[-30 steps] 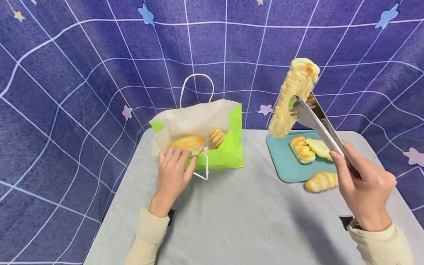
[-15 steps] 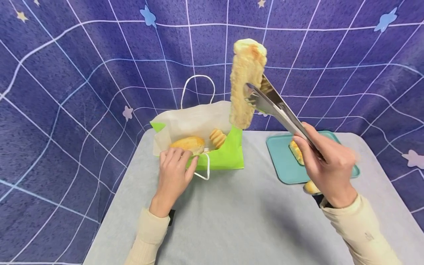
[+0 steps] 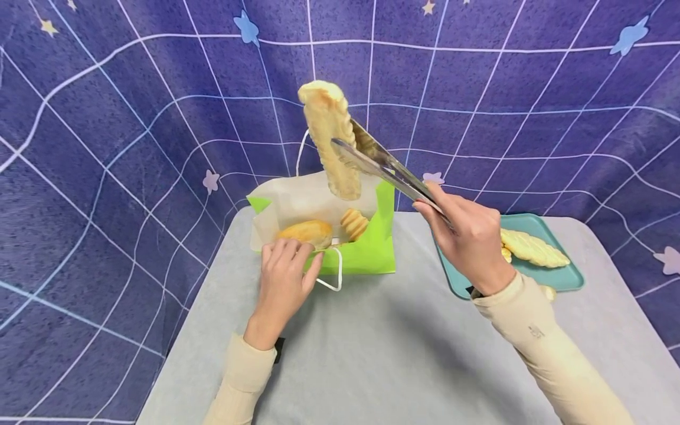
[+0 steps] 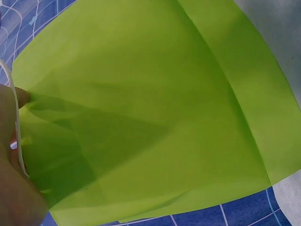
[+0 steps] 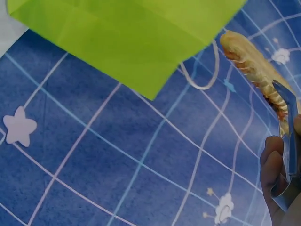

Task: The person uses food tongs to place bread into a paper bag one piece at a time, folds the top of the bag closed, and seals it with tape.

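My right hand (image 3: 470, 239) grips metal tongs (image 3: 395, 174), which pinch a long pale bread (image 3: 330, 133) with a ridged surface. The bread hangs tilted above the mouth of a green paper bag (image 3: 366, 257) with a white inside. My left hand (image 3: 285, 271) holds the bag's near rim, beside a white handle (image 3: 340, 271); the green wall creases at its fingers in the left wrist view. Inside the bag lie an oval golden roll (image 3: 305, 232) and a small ridged bread (image 3: 354, 224). The right wrist view shows the tongs (image 5: 291, 127) on the bread (image 5: 251, 59).
A teal tray (image 3: 565, 280) stands at the right of the grey table (image 3: 361, 354), with a braided bread (image 3: 533, 248) on it. My right hand and sleeve partly hide it and another bread (image 3: 549, 292) by its front edge. A blue star-patterned cloth (image 3: 467, 71) hangs behind.
My right hand has carried the tongs and long bread leftward, from near the tray to above the bag. My left hand stays on the bag's rim.
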A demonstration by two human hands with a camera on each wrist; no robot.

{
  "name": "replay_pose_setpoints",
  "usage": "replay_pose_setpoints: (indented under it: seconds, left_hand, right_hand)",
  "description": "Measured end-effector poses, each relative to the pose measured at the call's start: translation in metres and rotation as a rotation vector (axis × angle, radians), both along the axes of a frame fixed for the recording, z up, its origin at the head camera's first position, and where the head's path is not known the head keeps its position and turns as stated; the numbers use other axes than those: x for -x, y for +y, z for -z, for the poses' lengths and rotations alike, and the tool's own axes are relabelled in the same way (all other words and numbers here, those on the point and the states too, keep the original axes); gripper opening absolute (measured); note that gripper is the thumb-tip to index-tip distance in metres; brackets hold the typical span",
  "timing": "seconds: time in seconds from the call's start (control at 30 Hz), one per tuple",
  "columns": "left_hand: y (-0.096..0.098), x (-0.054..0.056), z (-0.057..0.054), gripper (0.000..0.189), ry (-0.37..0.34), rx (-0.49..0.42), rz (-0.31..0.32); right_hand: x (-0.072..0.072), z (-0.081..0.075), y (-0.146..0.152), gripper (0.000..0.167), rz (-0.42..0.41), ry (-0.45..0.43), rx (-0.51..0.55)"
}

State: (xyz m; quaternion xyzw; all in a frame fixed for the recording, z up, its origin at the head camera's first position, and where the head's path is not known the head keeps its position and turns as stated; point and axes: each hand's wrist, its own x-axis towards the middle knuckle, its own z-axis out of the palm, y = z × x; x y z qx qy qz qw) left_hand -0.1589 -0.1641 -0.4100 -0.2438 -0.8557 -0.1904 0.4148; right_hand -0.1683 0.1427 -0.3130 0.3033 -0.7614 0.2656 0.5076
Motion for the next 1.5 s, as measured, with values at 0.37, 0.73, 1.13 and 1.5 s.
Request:
replay_pose_setpoints:
  seconds: [0.37,0.73,1.13,1.5]
  left_hand:
    - [0.0,0.0,0.002,0.02,0.006,-0.006,0.003]
    - [0.001,0.001,0.001,0.023,-0.004,-0.003,0.001]
    - [0.002,0.0,0.001,0.024,-0.005,-0.006,-0.002]
    - [0.001,0.001,0.003,0.021,0.008,-0.015,-0.008]
  right_hand:
    - [0.029,0.018,0.006,0.033,0.035,0.018,-0.236]
    - [0.024,0.015,0.011,0.037,0.025,0.003,-0.248]
    - [0.004,0.017,0.03,0.043,0.081,-0.028,-0.203]
    - [-0.016,0.031,0.065,0.047,0.197,-0.022,-0.057]
